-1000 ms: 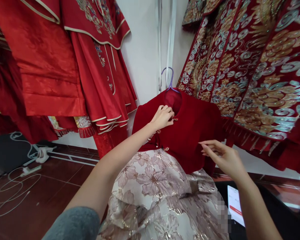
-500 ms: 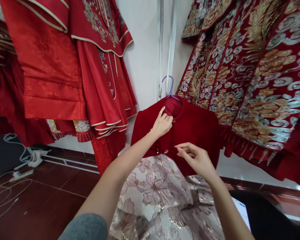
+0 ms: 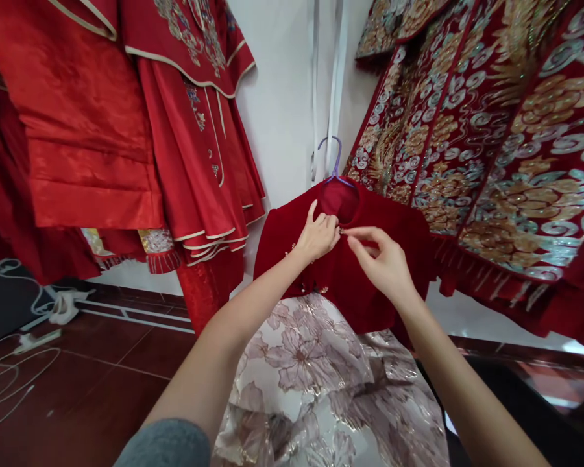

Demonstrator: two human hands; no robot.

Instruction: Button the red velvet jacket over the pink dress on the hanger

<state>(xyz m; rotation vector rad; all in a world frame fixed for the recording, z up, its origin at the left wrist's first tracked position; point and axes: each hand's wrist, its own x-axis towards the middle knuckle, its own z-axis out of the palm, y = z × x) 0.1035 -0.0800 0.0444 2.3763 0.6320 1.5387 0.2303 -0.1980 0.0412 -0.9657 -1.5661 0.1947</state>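
A dark red velvet jacket (image 3: 370,259) hangs on a purple hanger (image 3: 335,162) over a pale floral brocade skirt (image 3: 311,370). My left hand (image 3: 317,233) is closed, pinching the jacket's front just below the collar opening. My right hand (image 3: 382,259) meets it there, thumb and forefinger pinched at the small pearl button by the neckline; the button itself is barely visible. Both hands press against the velvet.
Red satin garments (image 3: 141,123) hang at the left. Heavily embroidered red and gold robes (image 3: 491,143) hang at the right. White wall with two hanging straps (image 3: 326,78) behind. White cables and a power strip (image 3: 34,324) lie on the dark red tiled floor.
My right hand has risen from the jacket's lower right up to the collar, joining the left hand. The left hand stayed at the neckline. The phone screen at lower right has left view.
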